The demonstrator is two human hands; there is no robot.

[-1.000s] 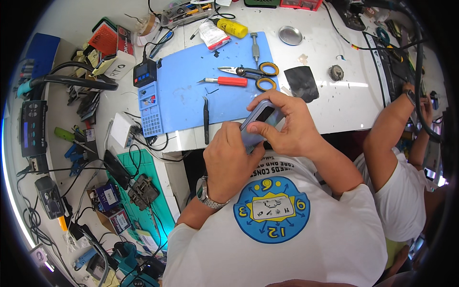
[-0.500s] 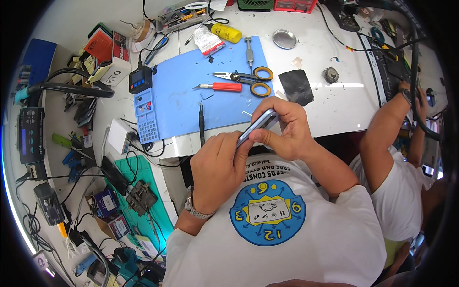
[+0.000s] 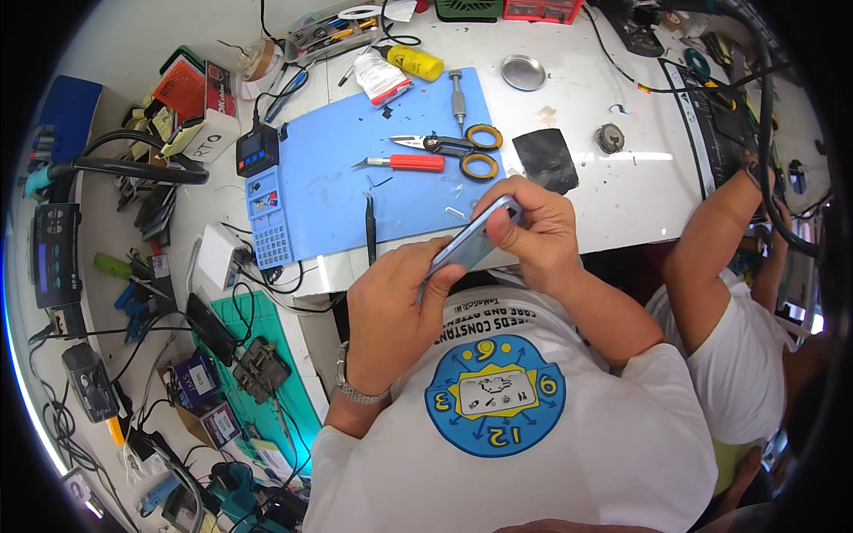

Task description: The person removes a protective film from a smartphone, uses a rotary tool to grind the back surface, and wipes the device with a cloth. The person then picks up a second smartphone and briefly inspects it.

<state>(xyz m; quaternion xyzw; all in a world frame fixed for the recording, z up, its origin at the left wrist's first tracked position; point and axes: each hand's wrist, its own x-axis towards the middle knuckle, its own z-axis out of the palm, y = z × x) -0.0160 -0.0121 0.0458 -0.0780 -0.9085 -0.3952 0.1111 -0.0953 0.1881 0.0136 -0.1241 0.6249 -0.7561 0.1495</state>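
Note:
Between my two hands a light-blue smartphone (image 3: 468, 242) is held tilted, just off the table's front edge. My left hand (image 3: 397, 293) grips its lower-left end, thumb on the near face and fingers behind. My right hand (image 3: 538, 233) is closed around the upper-right end, its thumb pressed near the corner. Part of the phone is hidden by the fingers. Beyond it, on a blue work mat (image 3: 329, 182), lie a red-handled craft knife (image 3: 416, 163), scissors (image 3: 453, 145) with black and orange handles, a grey screwdriver (image 3: 458, 99) and black tweezers (image 3: 370, 231).
A black square sheet (image 3: 546, 161), a round metal lid (image 3: 523, 73) and a small round metal part (image 3: 609, 138) lie right of the mat. A yellow bottle (image 3: 415, 62) stands behind. At right, another person's arm (image 3: 720, 218) reaches over the table. Cables and tools crowd the left.
The phone has been turned so more of its near face shows. My right thumb has shifted up toward its corner, and my left hand has opened slightly around the lower end.

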